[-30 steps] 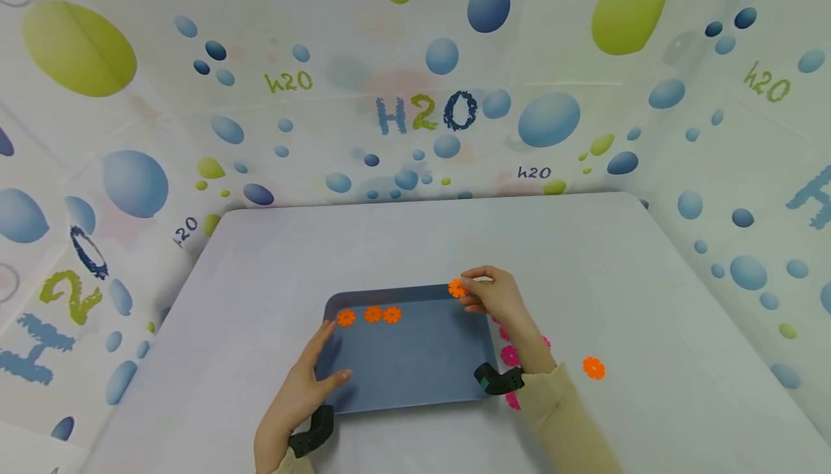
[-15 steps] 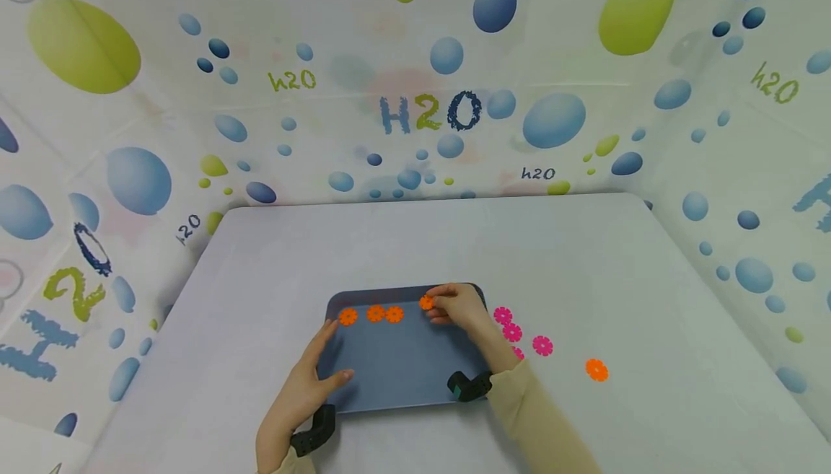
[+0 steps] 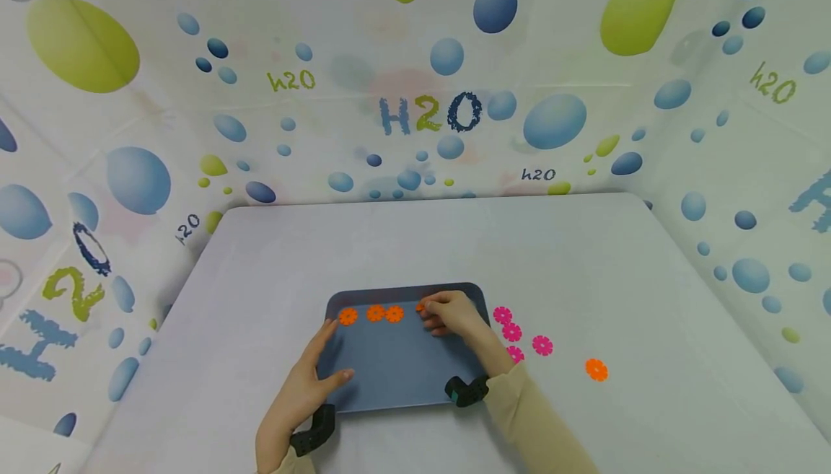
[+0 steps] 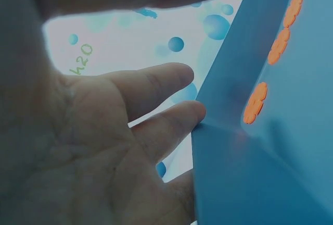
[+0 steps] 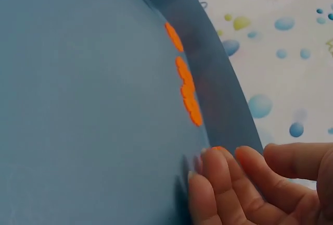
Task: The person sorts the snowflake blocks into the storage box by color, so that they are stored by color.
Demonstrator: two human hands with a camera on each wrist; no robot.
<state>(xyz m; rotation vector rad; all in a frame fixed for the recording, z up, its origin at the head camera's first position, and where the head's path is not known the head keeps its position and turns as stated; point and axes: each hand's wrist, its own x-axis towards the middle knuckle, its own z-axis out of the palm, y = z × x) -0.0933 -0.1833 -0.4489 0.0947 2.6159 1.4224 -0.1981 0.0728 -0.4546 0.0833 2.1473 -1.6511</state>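
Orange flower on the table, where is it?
In the head view, the orange flower-shaped piece lies right of the rectangular blue tray, past the scalloped pink pieces.

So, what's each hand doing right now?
Left hand: open, beside the rim of the blue-grey rectangular tray.
Right hand: holding an orange flower-shaped disc.

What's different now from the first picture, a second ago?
The right hand moved left and down, carrying its orange flower from the far right corner of the tray toward the three orange flowers inside. It didn't let go. The arm now covers less of the pink flowers. The left hand stayed at the tray's left edge, and the three flowers stayed put.
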